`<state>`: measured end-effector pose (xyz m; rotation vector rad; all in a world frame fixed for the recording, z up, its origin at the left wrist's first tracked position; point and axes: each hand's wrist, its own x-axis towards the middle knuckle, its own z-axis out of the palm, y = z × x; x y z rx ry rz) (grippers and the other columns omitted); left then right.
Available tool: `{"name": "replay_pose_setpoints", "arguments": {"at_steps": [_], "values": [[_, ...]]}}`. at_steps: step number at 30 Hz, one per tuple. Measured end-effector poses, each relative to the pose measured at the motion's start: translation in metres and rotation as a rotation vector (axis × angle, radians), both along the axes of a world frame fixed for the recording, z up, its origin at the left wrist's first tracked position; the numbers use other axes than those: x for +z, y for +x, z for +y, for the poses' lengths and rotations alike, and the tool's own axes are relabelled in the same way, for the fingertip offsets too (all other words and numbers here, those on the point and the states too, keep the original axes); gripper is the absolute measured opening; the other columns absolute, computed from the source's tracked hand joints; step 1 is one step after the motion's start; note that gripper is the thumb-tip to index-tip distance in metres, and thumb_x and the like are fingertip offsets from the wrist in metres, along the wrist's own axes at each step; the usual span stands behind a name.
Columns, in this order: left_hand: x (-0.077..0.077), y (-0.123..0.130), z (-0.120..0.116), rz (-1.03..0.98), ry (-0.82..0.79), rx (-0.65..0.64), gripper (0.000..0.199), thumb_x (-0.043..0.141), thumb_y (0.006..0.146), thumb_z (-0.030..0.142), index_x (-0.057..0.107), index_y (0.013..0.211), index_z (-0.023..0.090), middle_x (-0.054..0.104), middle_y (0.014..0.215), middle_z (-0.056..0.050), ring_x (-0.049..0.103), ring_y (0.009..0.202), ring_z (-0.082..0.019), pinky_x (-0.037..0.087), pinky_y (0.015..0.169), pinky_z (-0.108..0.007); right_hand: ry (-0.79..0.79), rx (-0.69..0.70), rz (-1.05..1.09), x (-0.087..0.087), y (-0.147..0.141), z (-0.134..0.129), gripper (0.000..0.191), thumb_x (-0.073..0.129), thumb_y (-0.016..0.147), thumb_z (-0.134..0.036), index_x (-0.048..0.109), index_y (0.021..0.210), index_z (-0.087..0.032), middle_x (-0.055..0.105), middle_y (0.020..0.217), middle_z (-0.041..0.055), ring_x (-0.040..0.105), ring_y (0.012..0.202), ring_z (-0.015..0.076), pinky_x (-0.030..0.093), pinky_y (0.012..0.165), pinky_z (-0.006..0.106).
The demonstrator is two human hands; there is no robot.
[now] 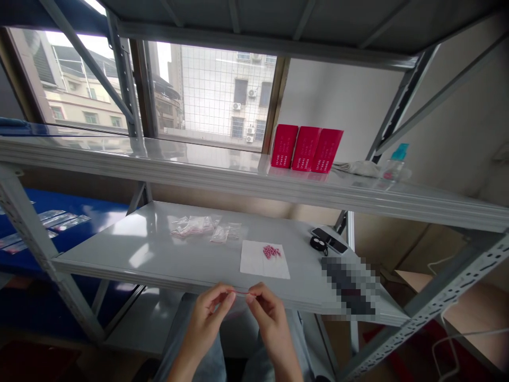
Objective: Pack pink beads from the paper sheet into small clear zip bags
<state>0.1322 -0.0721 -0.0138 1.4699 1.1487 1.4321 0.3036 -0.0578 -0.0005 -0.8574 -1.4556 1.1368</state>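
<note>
A thin red string [240,293] is stretched between my two hands, just in front of the shelf's near edge and above my lap. My left hand [212,307] pinches one end between thumb and forefinger. The other end is pinched the same way by my right hand [267,307]. Beyond the hands, a white sheet of paper [254,262] lies flat on the grey shelf [159,262]. On the paper rests a small heap of pink beads [271,251], too small to make out singly. Several clear plastic bags [194,225] lie to the left of the paper.
A black phone [330,240] and a small round black case [318,243] lie at the right. Nearer, a dark item [350,286] is blurred out. The upper shelf [191,162] holds pink boxes [306,148], a cloth [360,168] and a spray bottle [395,163]. Metal posts [47,254] frame both sides.
</note>
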Motion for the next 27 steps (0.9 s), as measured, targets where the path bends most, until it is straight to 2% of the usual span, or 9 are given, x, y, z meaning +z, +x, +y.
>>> {"name": "replay_pose_setpoints", "arguments": {"at_steps": [4, 9, 12, 15, 20, 22, 24, 26, 27], "values": [[0.004, 0.003, -0.002, 0.095, 0.071, -0.035, 0.022, 0.06, 0.095, 0.038, 0.072, 0.086, 0.023, 0.071, 0.081, -0.004, 0.065, 0.078, -0.02, 0.05, 0.072, -0.025, -0.003, 0.055, -0.019, -0.002, -0.001, 0.0, 0.021, 0.066, 0.091, -0.042, 0.067, 0.083, -0.022, 0.058, 0.078, -0.0006, 0.051, 0.076, 0.0172, 0.042, 0.072, 0.027], [0.009, 0.009, -0.005, 0.183, 0.134, 0.023, 0.024, 0.056, 0.097, 0.036, 0.069, 0.08, 0.024, 0.068, 0.076, -0.002, 0.063, 0.073, -0.019, 0.047, 0.069, -0.025, 0.066, -0.046, -0.087, -0.005, -0.006, 0.0, 0.029, 0.066, 0.091, -0.042, 0.067, 0.073, -0.02, 0.058, 0.072, -0.0003, 0.05, 0.072, 0.0166, 0.04, 0.069, 0.027], [0.016, 0.008, -0.007, 0.225, 0.145, 0.036, 0.025, 0.056, 0.096, 0.036, 0.069, 0.079, 0.025, 0.068, 0.074, -0.002, 0.063, 0.071, -0.019, 0.046, 0.068, -0.026, 0.058, -0.005, -0.086, -0.006, -0.005, -0.001, 0.027, 0.066, 0.091, -0.045, 0.068, 0.079, -0.021, 0.059, 0.075, 0.0, 0.052, 0.075, 0.0173, 0.042, 0.071, 0.027], [0.021, 0.007, -0.011, 0.254, 0.137, 0.03, 0.027, 0.059, 0.095, 0.039, 0.07, 0.075, 0.025, 0.067, 0.07, -0.002, 0.062, 0.068, -0.019, 0.044, 0.065, -0.026, 0.044, 0.016, -0.127, -0.009, -0.001, 0.0, 0.03, 0.066, 0.091, -0.046, 0.067, 0.076, -0.02, 0.059, 0.073, 0.0001, 0.052, 0.073, 0.0173, 0.042, 0.07, 0.027], [0.017, -0.003, -0.005, 0.166, 0.034, 0.032, 0.035, 0.063, 0.09, 0.046, 0.07, 0.065, 0.023, 0.065, 0.062, -0.001, 0.059, 0.063, -0.018, 0.042, 0.06, -0.025, 0.02, -0.089, -0.224, -0.009, 0.007, 0.013, 0.043, 0.072, 0.083, -0.053, 0.058, 0.059, -0.019, 0.049, 0.057, -0.0028, 0.044, 0.059, 0.0144, 0.036, 0.058, 0.026], [0.014, -0.018, 0.01, 0.068, -0.019, 0.097, 0.035, 0.064, 0.088, 0.049, 0.071, 0.066, 0.021, 0.064, 0.061, 0.0, 0.058, 0.06, -0.017, 0.042, 0.057, -0.025, 0.037, -0.207, -0.225, 0.005, 0.014, 0.016, 0.044, 0.069, 0.084, -0.055, 0.059, 0.061, -0.019, 0.049, 0.057, -0.002, 0.045, 0.059, 0.0151, 0.036, 0.057, 0.027], [0.015, -0.04, 0.035, 0.002, -0.026, 0.254, 0.037, 0.063, 0.086, 0.051, 0.07, 0.068, 0.019, 0.061, 0.057, 0.001, 0.054, 0.055, -0.016, 0.04, 0.055, -0.025, 0.116, -0.333, -0.204, 0.035, 0.026, 0.009, 0.038, 0.064, 0.089, -0.054, 0.064, 0.07, -0.02, 0.055, 0.063, 0.0007, 0.049, 0.063, 0.0176, 0.04, 0.06, 0.029], [0.018, -0.063, 0.066, 0.126, -0.014, 0.331, 0.038, 0.06, 0.086, 0.051, 0.068, 0.066, 0.019, 0.057, 0.053, 0.002, 0.054, 0.054, -0.016, 0.04, 0.056, -0.025, 0.266, -0.255, -0.211, 0.075, 0.039, -0.008, 0.024, 0.064, 0.09, -0.047, 0.071, 0.088, -0.024, 0.063, 0.075, 0.0043, 0.057, 0.072, 0.0216, 0.046, 0.067, 0.032], [0.019, -0.073, 0.082, 0.27, -0.038, 0.292, 0.039, 0.058, 0.085, 0.049, 0.066, 0.062, 0.018, 0.056, 0.051, 0.001, 0.055, 0.055, -0.017, 0.041, 0.057, -0.026, 0.299, -0.111, -0.262, 0.096, 0.046, -0.019, 0.02, 0.065, 0.09, -0.043, 0.074, 0.096, -0.027, 0.067, 0.083, 0.0061, 0.061, 0.079, 0.0241, 0.049, 0.073, 0.034]]}}
